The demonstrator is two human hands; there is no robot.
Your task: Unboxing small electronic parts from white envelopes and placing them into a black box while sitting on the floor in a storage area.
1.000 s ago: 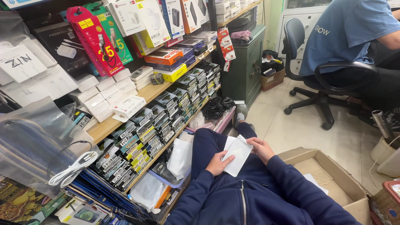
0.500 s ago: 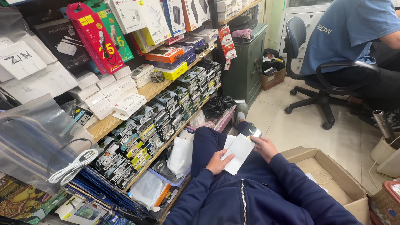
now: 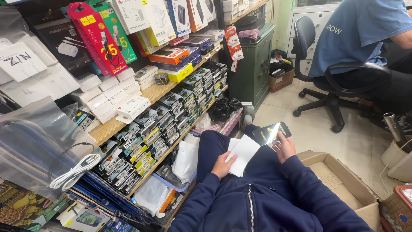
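Hands with paper and phone, on lap.
Left hand (image 3: 222, 165) fingers pinching white paper (image 3: 243, 154); right hand (image 3: 284, 148) fingers curled around dark phone (image 3: 271, 133), just right.

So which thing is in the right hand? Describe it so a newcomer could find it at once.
Start at the open cardboard box on the floor, then look just left to the lap in dark blue. The right hand holds a flat black rectangular packet there. Unlike the plain white envelope in the left hand, it is dark and glossy.
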